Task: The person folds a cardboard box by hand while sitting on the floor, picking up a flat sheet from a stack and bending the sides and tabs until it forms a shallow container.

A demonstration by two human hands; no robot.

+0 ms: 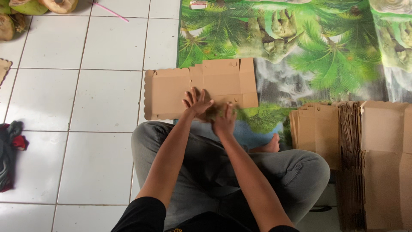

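Two hands press on one flat cardboard box blank (201, 88) lying on the white tile floor (98, 141), its far right part over the palm-print mat (326, 56). Left hand (196, 103) has fingers spread, palm down; right hand (224, 120) lies flat on the blank's near edge, gripping nothing. Uneven pressure could likely crease a flap crookedly. Right of the blank stand stacked blanks (356, 141); left of it, open tiles.

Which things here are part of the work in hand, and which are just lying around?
In hand: flat brown die-cut cardboard box blank, pressed by left hand and right hand; stacks of brown cardboard blanks.

Lying about: green coconuts, pink straw, dark bundled cloth.
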